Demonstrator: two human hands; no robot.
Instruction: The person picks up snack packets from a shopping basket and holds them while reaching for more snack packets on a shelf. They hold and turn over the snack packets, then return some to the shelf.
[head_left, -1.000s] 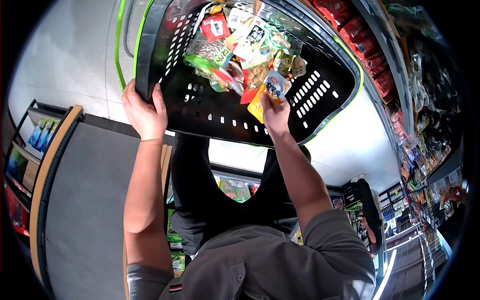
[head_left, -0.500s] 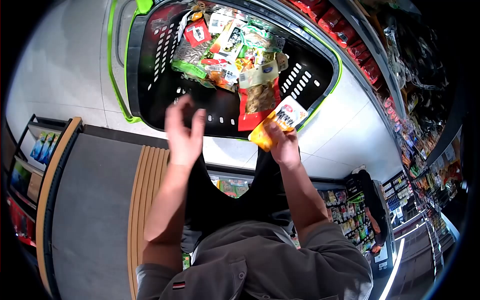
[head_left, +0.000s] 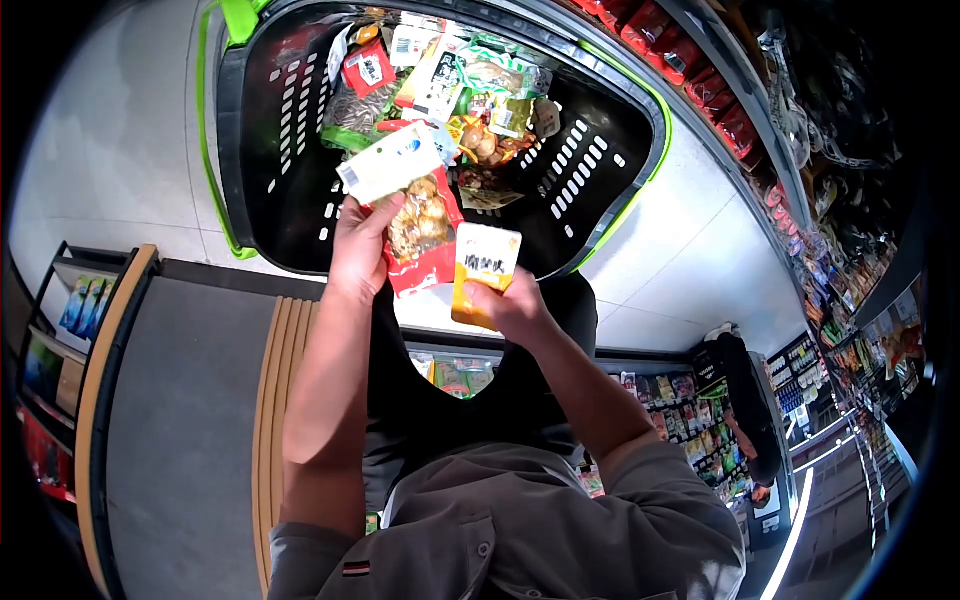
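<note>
My left hand (head_left: 362,245) is closed on the left edge of a red snack packet (head_left: 418,225) with a pale header and a clear window showing brown food. Beside it, my right hand (head_left: 515,305) grips a smaller white and yellow-orange snack packet (head_left: 487,265), thumb across its lower front. Both packets are over the near edge of a black shopping basket (head_left: 290,225) with green trim. Inside the basket lies a pile of mixed food packets, among them a small red packet (head_left: 368,68), a green and clear packet (head_left: 500,72) and an orange one (head_left: 490,143).
Along the right run shelves of red packets (head_left: 735,130) and other goods. A grey platform with wooden slats (head_left: 275,430) is at left, near a small display rack (head_left: 75,310). Another person in dark clothes (head_left: 740,400) is at far right.
My left hand, previously empty and open, now holds the red packet, lifted from the basket and moved left. My right hand has shifted left with its yellow packet, now more upright.
</note>
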